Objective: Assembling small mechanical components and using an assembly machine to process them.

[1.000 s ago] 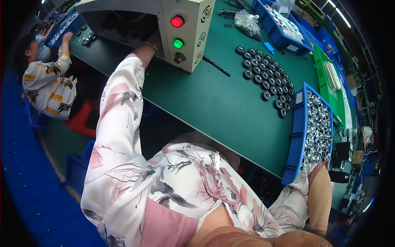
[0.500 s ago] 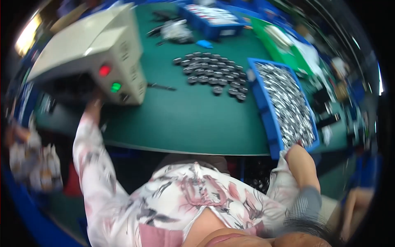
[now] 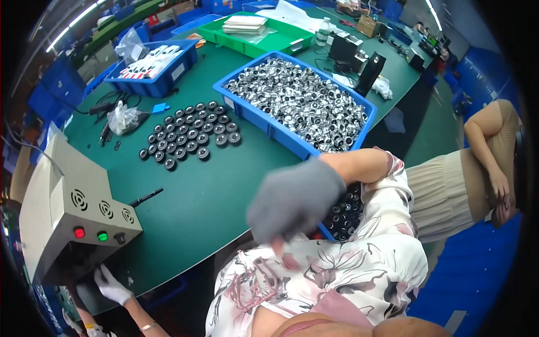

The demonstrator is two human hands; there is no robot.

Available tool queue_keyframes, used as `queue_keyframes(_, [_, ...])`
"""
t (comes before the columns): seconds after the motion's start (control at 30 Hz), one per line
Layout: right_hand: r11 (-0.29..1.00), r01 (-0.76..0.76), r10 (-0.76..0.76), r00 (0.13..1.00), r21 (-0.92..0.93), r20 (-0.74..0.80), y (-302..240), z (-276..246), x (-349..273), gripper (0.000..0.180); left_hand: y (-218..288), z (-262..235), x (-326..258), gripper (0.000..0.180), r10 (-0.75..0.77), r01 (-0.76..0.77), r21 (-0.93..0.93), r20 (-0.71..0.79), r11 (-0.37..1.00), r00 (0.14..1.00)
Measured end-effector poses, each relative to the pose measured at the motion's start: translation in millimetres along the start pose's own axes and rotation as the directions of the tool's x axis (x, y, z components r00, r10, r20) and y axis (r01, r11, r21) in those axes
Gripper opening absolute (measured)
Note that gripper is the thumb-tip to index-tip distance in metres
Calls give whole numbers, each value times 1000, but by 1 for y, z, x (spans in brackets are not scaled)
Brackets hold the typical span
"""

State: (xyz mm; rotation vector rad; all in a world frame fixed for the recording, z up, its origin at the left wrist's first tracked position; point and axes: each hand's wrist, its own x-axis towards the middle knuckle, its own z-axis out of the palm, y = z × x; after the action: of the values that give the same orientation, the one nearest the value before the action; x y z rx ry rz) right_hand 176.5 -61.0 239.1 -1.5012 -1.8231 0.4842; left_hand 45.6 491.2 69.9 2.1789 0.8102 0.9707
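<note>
My right hand (image 3: 297,199), in a dark grey glove with a bare fingertip, hangs in front of my chest near the table's front edge. Motion smears its fingers, and nothing shows in it. At the lower left my left hand (image 3: 112,285), in a white glove, is just under the dark opening of a beige machine (image 3: 70,213) with a red and a green light. Its fingers are stretched out and apart. Several round black caps with metal centres (image 3: 188,132) stand grouped mid-table. A blue bin (image 3: 275,135) of shiny metal pieces lies beyond my right arm.
A blue tray (image 3: 151,87) of white parts and a plastic bag (image 3: 122,119) with cables lie back left. A green tray (image 3: 295,45) is behind the bin. Below my right arm is a container of black round parts (image 3: 345,216). A person (image 3: 455,185) is at the right.
The view has swung to the right. My right hand has come down from beside my head to my chest. My left hand has drawn back from inside the machine's opening.
</note>
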Motion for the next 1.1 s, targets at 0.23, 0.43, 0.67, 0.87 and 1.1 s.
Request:
queue_keyframes(0.23, [520, -850, 327, 291, -86, -899, 108, -108, -147, 23, 84, 18, -132, 25, -83, 136, -391, 149, 910, 985])
queue_keyframes(0.43, [-220, -973, 360, -13, -72, -933, 156, -149, -254, 30, 166, 61, -187, 29, 135, 382, -695, 566, 609, 813])
queue_keyframes(0.67, [-30, -992, 532, 90, -125, -842, 168, -118, -244, 26, 207, 112, -200, 24, 255, 563, -675, 719, 477, 646])
queue_keyframes(0.87, [276, -959, 699, 250, -71, -670, 145, -91, -208, 34, 214, 127, -205, 24, 278, 602, -619, 776, 504, 566])
queue_keyframes(1.1, [177, -979, 646, 37, 102, -762, 113, -74, -172, 32, 224, 134, -201, 24, 231, 667, -569, 816, 481, 530])
